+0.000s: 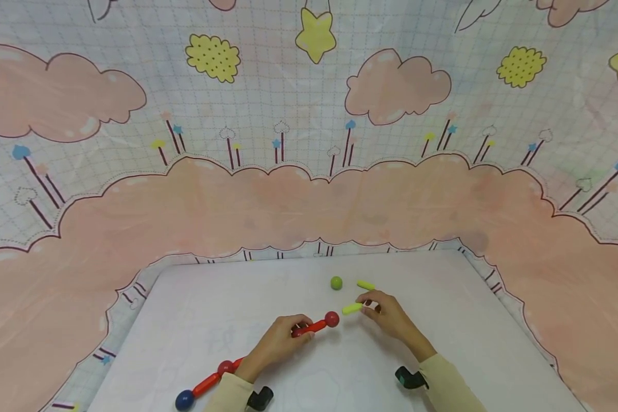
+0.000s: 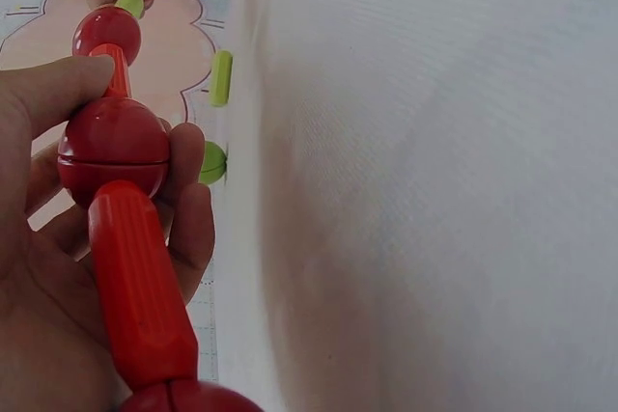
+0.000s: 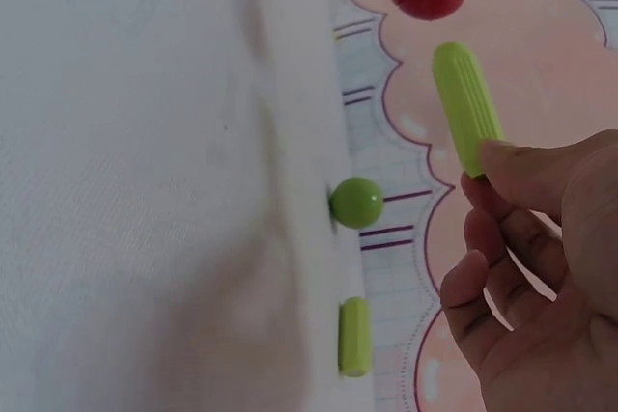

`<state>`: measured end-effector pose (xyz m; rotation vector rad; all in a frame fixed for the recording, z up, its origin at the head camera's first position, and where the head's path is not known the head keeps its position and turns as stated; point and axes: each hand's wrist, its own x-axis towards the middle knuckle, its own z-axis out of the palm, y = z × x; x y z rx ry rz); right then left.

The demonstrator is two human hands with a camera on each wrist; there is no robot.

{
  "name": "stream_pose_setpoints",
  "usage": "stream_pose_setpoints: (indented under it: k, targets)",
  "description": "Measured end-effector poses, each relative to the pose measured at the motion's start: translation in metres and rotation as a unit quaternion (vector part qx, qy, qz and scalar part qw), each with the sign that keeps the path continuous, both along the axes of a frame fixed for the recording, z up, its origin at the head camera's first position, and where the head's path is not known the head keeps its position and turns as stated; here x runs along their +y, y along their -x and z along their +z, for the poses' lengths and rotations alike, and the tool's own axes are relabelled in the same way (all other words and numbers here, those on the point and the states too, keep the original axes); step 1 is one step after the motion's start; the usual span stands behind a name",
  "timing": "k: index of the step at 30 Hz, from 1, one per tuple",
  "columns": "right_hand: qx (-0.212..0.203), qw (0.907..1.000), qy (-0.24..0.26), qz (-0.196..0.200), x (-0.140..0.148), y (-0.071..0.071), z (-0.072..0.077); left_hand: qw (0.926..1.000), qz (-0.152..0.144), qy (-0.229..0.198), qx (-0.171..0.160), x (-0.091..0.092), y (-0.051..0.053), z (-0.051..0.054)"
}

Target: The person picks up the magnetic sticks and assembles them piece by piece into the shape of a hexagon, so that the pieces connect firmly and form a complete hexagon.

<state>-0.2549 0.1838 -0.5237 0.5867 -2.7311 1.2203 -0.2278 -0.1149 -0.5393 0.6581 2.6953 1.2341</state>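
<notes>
While the left hand (image 1: 280, 341) wraps thumb and fingers round a ball and rod of the red chain (image 1: 316, 326), the right hand (image 1: 389, 316) pinches a green rod (image 1: 352, 309) by one end, lower fingers loosely bent. The rod's free tip points at the chain's end ball (image 1: 332, 319) – near, not touching.

Rod looks like hard plastic: light, stiff, not fragile. Ribbed sides should grip fine; end pinch leaves the tip clear. Balls look smooth, likely slippery. Chain probably bends at the joints – best held close to the end ball.
</notes>
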Motion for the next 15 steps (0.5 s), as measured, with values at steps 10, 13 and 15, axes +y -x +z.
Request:
stream_pose_setpoints:
  k: [10, 13, 15]
  targets:
    - [-0.011, 0.9993, 0.016, 0.032, -0.008, -0.004, 0.001, 1.0, -0.004, 0.0, -0.001, 0.001, 0.003, -0.001]
    - [-0.039, 0.9974, 0.044, 0.043, -0.01, -0.004, -0.001, 1.0, -0.003, 0.001, 0.0, 0.002, 0.003, -0.001]
    - [-0.061, 0.9955, 0.06, 0.041, -0.011, -0.003, -0.004, 1.0, -0.004, 0.001, 0.0, 0.002, 0.004, -0.001]
